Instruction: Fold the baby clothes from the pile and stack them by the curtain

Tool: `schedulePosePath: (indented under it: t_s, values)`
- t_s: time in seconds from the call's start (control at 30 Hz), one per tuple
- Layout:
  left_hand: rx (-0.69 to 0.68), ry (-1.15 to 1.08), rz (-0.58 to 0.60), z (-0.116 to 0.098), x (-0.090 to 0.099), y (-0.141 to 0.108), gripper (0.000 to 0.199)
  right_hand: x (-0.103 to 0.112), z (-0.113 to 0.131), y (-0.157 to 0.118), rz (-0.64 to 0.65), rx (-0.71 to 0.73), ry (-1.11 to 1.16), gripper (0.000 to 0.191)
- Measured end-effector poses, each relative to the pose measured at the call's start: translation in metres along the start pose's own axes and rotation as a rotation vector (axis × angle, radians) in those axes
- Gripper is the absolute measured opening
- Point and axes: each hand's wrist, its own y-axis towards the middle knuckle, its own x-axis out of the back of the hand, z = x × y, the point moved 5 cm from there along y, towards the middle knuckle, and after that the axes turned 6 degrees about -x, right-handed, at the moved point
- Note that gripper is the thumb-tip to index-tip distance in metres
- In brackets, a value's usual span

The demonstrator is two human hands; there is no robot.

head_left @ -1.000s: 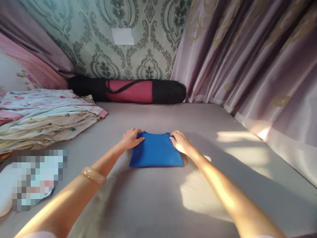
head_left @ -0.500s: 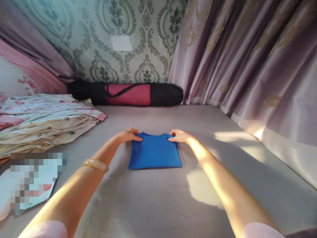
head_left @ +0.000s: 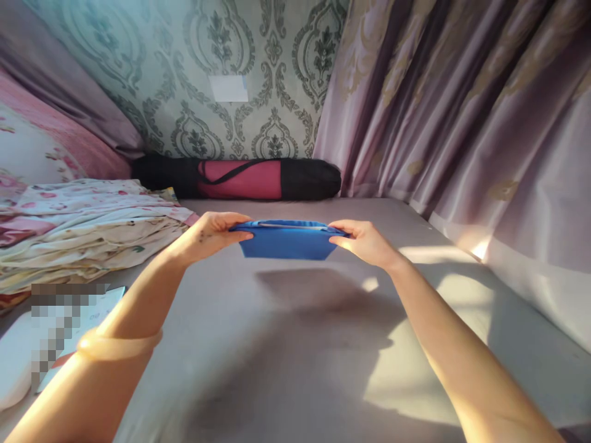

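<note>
The blue cloth (head_left: 286, 245), folded into a flat panel, is hanging between the two hands, above the sheet (head_left: 258, 387) and apart from it. Its shadow (head_left: 309, 289) is falling on the sheet just below. Along the top edge the layers are parting slightly, and a pale strip is showing between them.

The left hand (head_left: 215, 234) is gripping the top left corner, closed to the thickness of the fabric, thumb pressing on the near face and fingers bearing on top. The right hand (head_left: 362, 240) is pinching the top right corner in like manner. A bangle (head_left: 120, 346) is encircling the left forearm.

To the left, a pile of clothes (head_left: 96, 227) with printed patterns is lying on the sheet. Nearer the viewer, a partly pixelated flat object (head_left: 95, 317) is resting beside a white object (head_left: 16, 360); detail is not legible.

Beyond the cloth, a long black and red bag (head_left: 244, 179) is lying on its side along the wall (head_left: 272, 123). It is appearing full and rounded, a black strap (head_left: 233, 172) crossing its red section; the contents are hidden inside. A white plate (head_left: 229, 88) is showing on the wall above. At right, a curtain (head_left: 443, 123) is hanging in folds.
</note>
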Motion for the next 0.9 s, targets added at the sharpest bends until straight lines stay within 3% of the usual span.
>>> schedulePosePath:
  t_s: [0.1, 0.2, 0.3, 0.37, 0.5, 0.63, 0.77, 0.9]
  values:
    - [-0.089, 0.217, 0.014, 0.001, -0.014, -0.027, 0.035, -0.014, 0.001, -0.031, -0.048, 0.206, -0.198, 0.026]
    - [-0.213, 0.274, 0.207, 0.017, -0.050, -0.064, 0.033, -0.044, -0.018, -0.072, 0.060, 0.360, -0.337, 0.038]
    - [-0.306, 0.309, 0.354, 0.035, -0.080, -0.096, 0.037, -0.069, -0.038, -0.106, 0.254, 0.370, -0.458, 0.042]
    - [-0.322, 0.337, 0.378, 0.041, -0.087, -0.108, 0.041, -0.072, -0.041, -0.117, 0.288, 0.349, -0.494, 0.042]
    - [-0.299, 0.323, 0.322, 0.037, -0.081, -0.104, 0.046, -0.069, -0.031, -0.108, 0.199, 0.285, -0.451, 0.040]
    - [-0.156, 0.313, 0.175, 0.028, -0.083, -0.081, 0.047, -0.083, -0.022, -0.080, 0.094, 0.195, -0.417, 0.043]
    - [-0.110, 0.424, -0.016, 0.022, -0.109, -0.058, 0.043, -0.112, -0.016, -0.055, 0.086, 0.108, -0.543, 0.050]
    - [-0.067, 0.673, 0.028, 0.033, -0.142, -0.045, 0.049, -0.138, -0.012, -0.040, 0.123, 0.071, -0.672, 0.055]
